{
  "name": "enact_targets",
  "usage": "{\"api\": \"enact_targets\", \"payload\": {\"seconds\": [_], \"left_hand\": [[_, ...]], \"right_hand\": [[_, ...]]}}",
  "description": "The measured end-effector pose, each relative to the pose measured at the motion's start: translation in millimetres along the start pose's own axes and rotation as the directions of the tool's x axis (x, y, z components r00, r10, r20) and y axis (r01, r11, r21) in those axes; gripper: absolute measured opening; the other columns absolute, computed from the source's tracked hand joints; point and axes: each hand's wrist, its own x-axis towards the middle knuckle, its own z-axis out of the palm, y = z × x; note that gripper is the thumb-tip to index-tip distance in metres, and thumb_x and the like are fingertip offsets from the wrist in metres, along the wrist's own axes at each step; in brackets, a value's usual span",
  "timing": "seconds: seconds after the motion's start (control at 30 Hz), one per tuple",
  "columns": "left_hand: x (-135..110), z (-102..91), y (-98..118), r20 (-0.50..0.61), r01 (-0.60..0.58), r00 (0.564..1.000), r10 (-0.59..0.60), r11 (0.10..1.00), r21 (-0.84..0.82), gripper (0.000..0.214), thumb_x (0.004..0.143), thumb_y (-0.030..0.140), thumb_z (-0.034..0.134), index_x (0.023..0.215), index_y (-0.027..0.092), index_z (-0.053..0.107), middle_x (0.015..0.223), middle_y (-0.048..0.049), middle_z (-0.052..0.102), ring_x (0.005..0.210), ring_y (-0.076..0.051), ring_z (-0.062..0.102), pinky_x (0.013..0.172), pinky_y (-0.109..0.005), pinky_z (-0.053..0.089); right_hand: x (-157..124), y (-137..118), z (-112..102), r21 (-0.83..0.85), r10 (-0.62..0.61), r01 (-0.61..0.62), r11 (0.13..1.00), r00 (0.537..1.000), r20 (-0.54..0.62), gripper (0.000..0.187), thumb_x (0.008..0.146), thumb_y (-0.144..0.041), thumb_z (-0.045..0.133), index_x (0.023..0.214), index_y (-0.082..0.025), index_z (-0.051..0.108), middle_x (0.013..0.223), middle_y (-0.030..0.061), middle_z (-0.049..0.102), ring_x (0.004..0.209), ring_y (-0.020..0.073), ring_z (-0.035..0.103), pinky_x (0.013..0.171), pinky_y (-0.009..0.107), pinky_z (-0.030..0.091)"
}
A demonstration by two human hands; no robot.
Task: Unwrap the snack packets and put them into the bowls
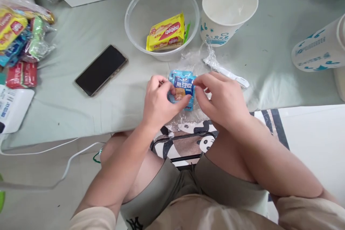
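Both of my hands pinch a small blue snack packet (182, 85) with white printed characters, held just above the front edge of the pale green cloth (88, 104). My left hand (159, 102) grips its left side with curled fingers. My right hand (219, 99) grips its right side between thumb and fingers. Crumpled clear plastic (194, 61) lies under and behind the packet.
Behind the packet, a clear plastic bowl (134, 18) holds a yellow wafer packet (166, 33). A white paper cup (228, 7) stands to the right, another cup (319, 48) lies at the far right. A dark phone (101, 70) lies left. Assorted snack packets (18, 39) pile at far left.
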Motion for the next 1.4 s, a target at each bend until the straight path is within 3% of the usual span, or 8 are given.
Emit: {"api": "enact_targets", "payload": {"seconds": [0.13, 0.27, 0.47, 0.67, 0.8, 0.9, 1.2, 1.4], "left_hand": [[-5, -3.4, 1, 0.005, 0.027, 1.0, -0.027, 0.999, 0.025, 0.018, 0.082, 0.015, 0.068, 0.072, 0.022, 0.055, 0.1, -0.0074, 0.059, 0.088, -0.022, 0.061, 0.088, -0.043, 0.055], [-3, -17.9, -8, 0.052, 0.124, 0.992, -0.114, 0.958, -0.259, 0.02, 0.096, 0.021, 0.056, 0.076, 0.023, 0.05, 0.103, -0.0078, 0.063, 0.11, -0.024, 0.065, 0.091, -0.039, 0.058], [1, -29.6, -11, 0.368, 0.375, 0.92, -0.136, 0.583, -0.721, 0.034, 0.097, 0.05, 0.052, 0.086, 0.025, 0.032, 0.105, -0.0041, 0.068, 0.094, -0.022, 0.072, 0.07, -0.037, 0.062], [3, -26.8, -1, 0.431, 0.45, 0.891, -0.141, 0.391, -0.803, 0.026, 0.096, 0.05, 0.046, 0.094, 0.026, 0.034, 0.122, -0.0064, 0.074, 0.106, -0.028, 0.077, 0.083, -0.05, 0.065], [6, -30.3, 2, 0.527, 0.564, 0.824, -0.208, 0.218, -0.796, 0.022, 0.096, 0.049, 0.044, 0.102, 0.027, 0.042, 0.147, -0.0067, 0.067, 0.126, -0.031, 0.072, 0.089, -0.052, 0.065], [8, -31.8, 0, 0.56, 0.595, 0.798, -0.222, 0.14, -0.791, 0.021, 0.096, 0.047, 0.045, 0.1, 0.027, 0.044, 0.152, -0.0043, 0.065, 0.133, -0.03, 0.068, 0.09, -0.052, 0.064], [8, -27.2, -1, 0.602, 0.585, 0.777, -0.182, -0.141, -0.798, 0.027, 0.088, 0.037, 0.064, 0.083, 0.023, 0.041, 0.124, -0.0048, 0.078, 0.107, -0.026, 0.078, 0.08, -0.038, 0.063], [10, -30.4, 5, 0.62, 0.562, 0.751, -0.227, -0.272, -0.781, 0.019, 0.088, 0.029, 0.061, 0.078, 0.022, 0.047, 0.11, -0.0084, 0.08, 0.081, -0.025, 0.078, 0.067, -0.037, 0.063]], "right_hand": [[4, 4, 15, -0.128, 0.155, -0.142, 0.982, 0.983, 0.098, 0.03, 0.091, -0.031, 0.058, 0.116, -0.017, 0.069, 0.093, 0.01, 0.076, 0.075, 0.0246, 0.067, 0.063, 0.033, 0.04], [2, 5, 18, -0.12, 0.214, -0.201, 0.972, 0.971, 0.106, 0.045, 0.089, -0.041, 0.063, 0.129, -0.019, 0.063, 0.094, 0.0089, 0.077, 0.074, 0.0261, 0.067, 0.061, 0.033, 0.039], [0, 3, 27, 0.001, 0.201, -0.201, 0.979, 0.977, 0.07, 0.061, 0.084, -0.055, 0.071, 0.134, -0.022, 0.059, 0.092, 0.0064, 0.074, 0.075, 0.0249, 0.066, 0.063, 0.035, 0.047], [-2, 8, 34, 0.218, 0.199, -0.206, 0.954, 0.979, 0.053, 0.074, 0.083, -0.049, 0.078, 0.145, -0.022, 0.045, 0.121, 0.0128, 0.066, 0.086, 0.0225, 0.068, 0.074, 0.039, 0.059], [-2, 16, 32, 0.481, 0.231, -0.25, 0.84, 0.968, 0.098, 0.084, 0.085, -0.049, 0.079, 0.152, -0.028, 0.034, 0.129, 0.0118, 0.064, 0.077, 0.0169, 0.068, 0.063, 0.032, 0.058], [-1, 19, 29, 0.571, 0.246, -0.302, 0.763, 0.953, 0.176, 0.086, 0.083, -0.05, 0.079, 0.152, -0.026, 0.034, 0.127, 0.0115, 0.067, 0.089, 0.0203, 0.072, 0.072, 0.034, 0.062], [4, 10, 19, 0.428, 0.3, -0.379, 0.82, 0.923, 0.242, 0.093, 0.074, -0.053, 0.078, 0.153, -0.023, 0.039, 0.151, 0.0199, 0.057, 0.13, 0.037, 0.064, 0.11, 0.06, 0.053], [7, 6, 19, 0.371, 0.305, -0.372, 0.851, 0.925, 0.226, 0.094, 0.07, -0.051, 0.079, 0.152, -0.024, 0.041, 0.155, 0.0186, 0.054, 0.144, 0.0393, 0.054, 0.117, 0.061, 0.046]]}}
